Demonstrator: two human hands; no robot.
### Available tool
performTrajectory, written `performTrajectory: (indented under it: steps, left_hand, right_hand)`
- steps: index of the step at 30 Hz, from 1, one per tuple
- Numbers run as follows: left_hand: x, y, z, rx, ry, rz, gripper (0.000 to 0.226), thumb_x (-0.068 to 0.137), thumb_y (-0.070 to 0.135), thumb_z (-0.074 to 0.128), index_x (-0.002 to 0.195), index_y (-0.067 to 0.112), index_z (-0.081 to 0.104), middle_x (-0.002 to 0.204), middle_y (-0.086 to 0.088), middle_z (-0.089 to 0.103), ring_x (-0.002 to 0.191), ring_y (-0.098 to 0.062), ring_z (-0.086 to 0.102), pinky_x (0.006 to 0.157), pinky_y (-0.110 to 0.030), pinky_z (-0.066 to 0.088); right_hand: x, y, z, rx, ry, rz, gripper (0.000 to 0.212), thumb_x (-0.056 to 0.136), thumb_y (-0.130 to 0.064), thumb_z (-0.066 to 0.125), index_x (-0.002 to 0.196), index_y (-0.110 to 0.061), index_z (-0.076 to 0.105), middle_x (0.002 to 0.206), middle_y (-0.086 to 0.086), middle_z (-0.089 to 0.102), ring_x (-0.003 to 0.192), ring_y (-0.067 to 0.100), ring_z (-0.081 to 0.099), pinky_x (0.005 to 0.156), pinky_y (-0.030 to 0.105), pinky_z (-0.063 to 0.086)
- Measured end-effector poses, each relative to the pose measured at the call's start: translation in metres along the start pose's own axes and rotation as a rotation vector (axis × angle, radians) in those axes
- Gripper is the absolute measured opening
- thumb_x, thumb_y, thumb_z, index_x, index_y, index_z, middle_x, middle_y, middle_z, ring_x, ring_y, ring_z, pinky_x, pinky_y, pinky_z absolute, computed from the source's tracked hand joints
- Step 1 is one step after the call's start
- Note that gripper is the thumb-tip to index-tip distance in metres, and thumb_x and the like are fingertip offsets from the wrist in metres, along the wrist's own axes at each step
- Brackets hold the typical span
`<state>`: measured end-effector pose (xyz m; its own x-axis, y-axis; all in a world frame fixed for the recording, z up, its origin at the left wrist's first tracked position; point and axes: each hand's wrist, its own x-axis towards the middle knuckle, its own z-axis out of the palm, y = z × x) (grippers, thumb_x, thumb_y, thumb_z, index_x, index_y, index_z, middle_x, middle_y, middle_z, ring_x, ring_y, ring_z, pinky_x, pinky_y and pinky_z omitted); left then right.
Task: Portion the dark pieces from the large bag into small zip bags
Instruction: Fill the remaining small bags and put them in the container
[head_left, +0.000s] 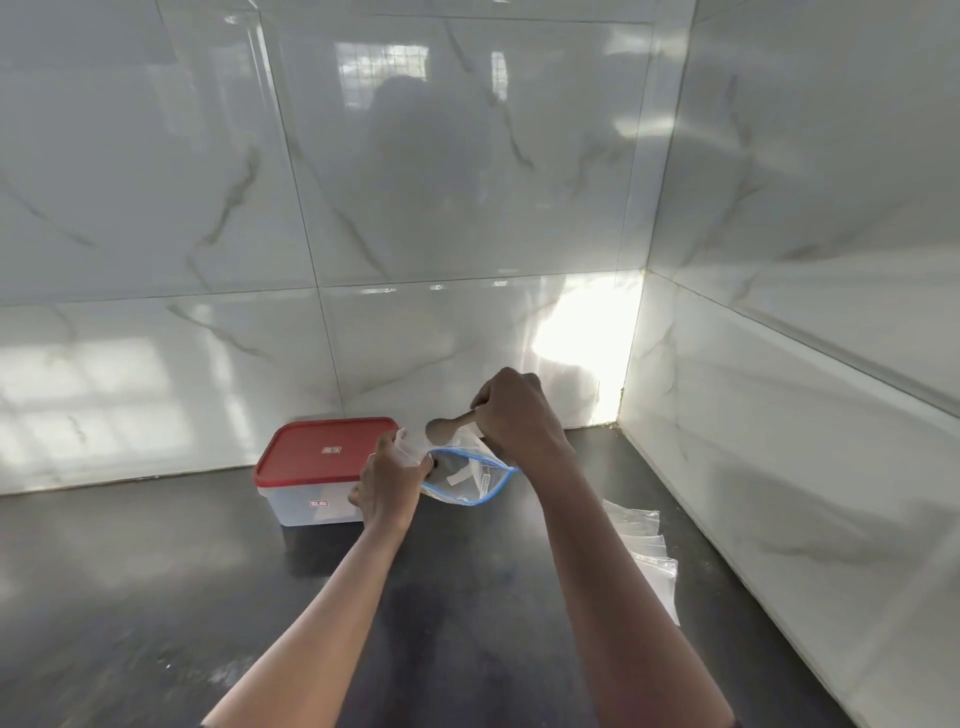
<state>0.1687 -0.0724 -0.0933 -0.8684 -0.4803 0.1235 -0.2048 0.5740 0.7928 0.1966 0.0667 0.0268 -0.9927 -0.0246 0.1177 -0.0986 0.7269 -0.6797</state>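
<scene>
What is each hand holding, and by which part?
Left hand grips the blue-rimmed zip bag at its mouth's left edge; right hand holds a spoon by its handle.

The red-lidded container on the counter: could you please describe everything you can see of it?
The container is a rectangular tub of translucent whitish plastic, closed by a round-cornered red lid. Small labels mark the lid's centre and front wall. It stands upright on the dark countertop by the tiled wall. The left hand overlaps its right corner; contact is unclear.
</scene>
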Motion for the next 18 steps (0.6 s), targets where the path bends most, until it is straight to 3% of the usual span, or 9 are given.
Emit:
performTrajectory:
  steps: [2, 3, 5, 8, 18]
  left_hand:
    - [0.004, -0.003, -0.002, -0.024, 0.018, -0.012, 0.044, 0.081, 0.033, 0.063, 0.12, 0.018, 0.05, 0.109, -0.008, 0.064, 0.107, -0.032, 0.055, 0.089, -0.043, 0.037]
    - [0.005, -0.005, -0.003, -0.037, 0.026, -0.022, 0.043, 0.082, 0.034, 0.062, 0.12, 0.018, 0.051, 0.108, -0.009, 0.064, 0.106, -0.032, 0.055, 0.088, -0.043, 0.037]
    - [0.006, -0.007, -0.004, -0.062, 0.042, -0.035, 0.044, 0.082, 0.035, 0.062, 0.121, 0.017, 0.051, 0.109, -0.01, 0.064, 0.107, -0.033, 0.055, 0.088, -0.044, 0.038]
    - [0.005, -0.009, -0.002, -0.069, 0.047, -0.037, 0.046, 0.083, 0.038, 0.063, 0.122, 0.016, 0.051, 0.109, -0.011, 0.064, 0.107, -0.034, 0.055, 0.09, -0.045, 0.038]
    - [-0.004, -0.019, -0.001, -0.04, -0.025, 0.055, 0.046, 0.083, 0.04, 0.065, 0.122, 0.021, 0.054, 0.11, -0.009, 0.066, 0.108, -0.033, 0.057, 0.089, -0.041, 0.042]
  right_hand:
    - [-0.005, 0.001, -0.004, -0.027, 0.037, 0.063, 0.025, 0.09, -0.004, 0.041, 0.065, -0.01, 0.04, 0.071, 0.006, 0.037, 0.078, 0.029, 0.041, 0.061, 0.026, 0.036]
    - [-0.009, 0.001, -0.004, -0.031, 0.037, 0.08, 0.023, 0.092, -0.006, 0.041, 0.069, -0.009, 0.039, 0.074, 0.007, 0.036, 0.08, 0.028, 0.039, 0.067, 0.028, 0.035]
    - [-0.017, 0.004, 0.004, -0.026, 0.024, 0.087, 0.012, 0.09, -0.002, 0.04, 0.087, -0.003, 0.051, 0.091, 0.012, 0.045, 0.082, 0.031, 0.045, 0.069, 0.028, 0.037]
    - [-0.023, 0.011, 0.029, -0.045, -0.007, 0.087, 0.029, 0.089, -0.001, 0.043, 0.112, 0.001, 0.06, 0.113, 0.018, 0.054, 0.102, 0.038, 0.057, 0.078, 0.034, 0.047]
    - [0.003, 0.045, 0.11, -0.169, -0.199, 0.004, 0.033, 0.091, 0.006, 0.042, 0.119, 0.004, 0.058, 0.119, 0.021, 0.061, 0.114, 0.035, 0.057, 0.091, 0.038, 0.046]
